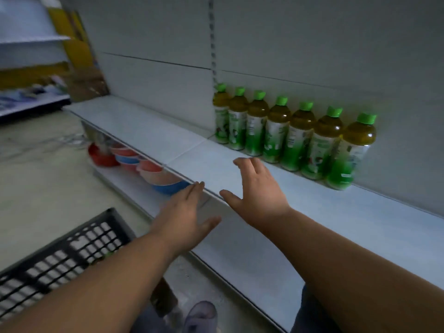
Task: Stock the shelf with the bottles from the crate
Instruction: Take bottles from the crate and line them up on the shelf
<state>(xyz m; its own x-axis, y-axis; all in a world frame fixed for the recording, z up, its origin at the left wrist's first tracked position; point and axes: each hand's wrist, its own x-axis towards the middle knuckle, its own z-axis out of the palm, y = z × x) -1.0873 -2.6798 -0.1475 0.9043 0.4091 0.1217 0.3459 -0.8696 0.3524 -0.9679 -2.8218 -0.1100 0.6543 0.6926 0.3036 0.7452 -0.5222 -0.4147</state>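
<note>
Several green-capped tea bottles stand in a row along the back wall of the white shelf. My right hand hovers open over the shelf, in front of the row, holding nothing. Lower and to the left, my left hand is spread flat and empty at the shelf's front edge. The black lattice crate sits at the lower left, beneath my left forearm; its contents are mostly hidden.
Red and blue plastic bowls are stacked on the lower shelf below. The left half of the white shelf carries nothing. Another shelving unit stands far left. My shoe is on the floor by the shelf base.
</note>
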